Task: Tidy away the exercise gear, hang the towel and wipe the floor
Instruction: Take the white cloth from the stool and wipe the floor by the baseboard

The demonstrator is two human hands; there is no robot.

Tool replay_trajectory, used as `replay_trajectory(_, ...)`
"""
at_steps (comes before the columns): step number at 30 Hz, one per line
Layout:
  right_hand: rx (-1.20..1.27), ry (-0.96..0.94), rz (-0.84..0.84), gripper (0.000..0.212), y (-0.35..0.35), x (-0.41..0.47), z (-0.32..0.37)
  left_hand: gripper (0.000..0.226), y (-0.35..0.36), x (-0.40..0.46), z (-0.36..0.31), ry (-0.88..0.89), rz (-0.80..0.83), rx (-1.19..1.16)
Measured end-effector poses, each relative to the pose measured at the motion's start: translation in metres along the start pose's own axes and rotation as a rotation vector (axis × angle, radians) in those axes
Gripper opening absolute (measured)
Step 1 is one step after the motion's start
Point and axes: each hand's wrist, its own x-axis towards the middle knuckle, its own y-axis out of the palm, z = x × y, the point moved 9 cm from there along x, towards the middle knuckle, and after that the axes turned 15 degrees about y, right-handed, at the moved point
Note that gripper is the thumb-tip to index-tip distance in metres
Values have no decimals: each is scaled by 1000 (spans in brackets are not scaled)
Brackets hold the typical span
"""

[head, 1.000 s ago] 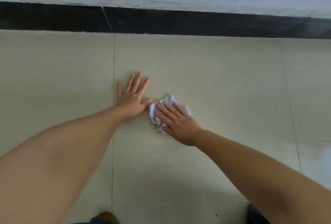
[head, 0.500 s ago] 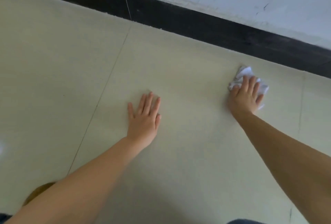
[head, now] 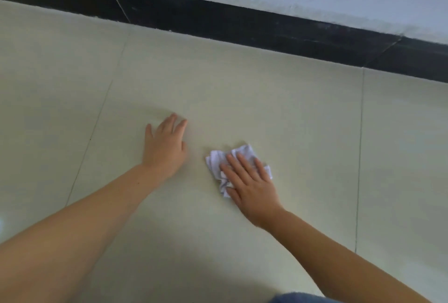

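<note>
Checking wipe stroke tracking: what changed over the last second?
The right hand swept the cloth out toward the baseboard, then back near the left hand. Unchanged: right hand flat on the cloth, left hand flat on the floor.

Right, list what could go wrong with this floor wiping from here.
1. The right hand presses the crumpled white cloth with flat fingers rather than gripping it, so the cloth may slip out or bunch up mid-stroke.
2. The left hand is braced flat on the glossy tile floor; if that patch is damp, the hand could slide.
3. The strip along the black skirting could get missed.
</note>
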Motion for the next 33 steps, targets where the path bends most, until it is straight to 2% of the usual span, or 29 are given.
replay_trajectory(5, 148, 677, -65, 65, -28, -43, -191, 61, 21, 6, -58, 81, 73, -37)
replay_trajectory(8, 240, 891, -47, 59, -30, -49, -191, 62, 27, 9, -81, 76, 60, -62)
replay_trajectory(10, 222, 834, -54, 59, -24, -38, -141, 58, 28, 10, -83, 58, 55, -71)
replay_trajectory(12, 185, 622, -84, 58, -18, -27, -65, 54, 27, 11, -80, 35, 59, -92)
replay_trajectory(15, 137, 296, -5, 52, -5, -22, 39, 51, 29, 13, -73, 59, 101, -108)
replay_trajectory(17, 148, 175, 43, 51, -2, -19, 56, 50, 30, 16, -69, 86, 131, -115)
replay_trajectory(19, 142, 79, 15, 48, -3, -20, 36, 49, 28, 18, -68, 101, 139, -122)
replay_trajectory(22, 140, 172, -34, 45, -9, -28, -54, 51, 27, 18, -71, 103, 159, -86)
replay_trajectory(24, 108, 372, -101, 48, -18, -37, -135, 52, 28, 16, -75, 96, 175, -62)
replay_trajectory(27, 189, 713, -68, 65, -29, -53, -222, 53, 26, 15, -82, 89, 157, -5)
replay_trajectory(29, 218, 805, -65, 69, -32, -49, -221, 53, 25, 16, -87, 72, 152, 15)
replay_trajectory(30, 222, 786, -76, 69, -33, -42, -206, 53, 26, 16, -90, 69, 154, 9)
replay_trajectory(33, 180, 493, -41, 64, -31, -2, -134, 58, 24, 15, -115, 146, 116, -19)
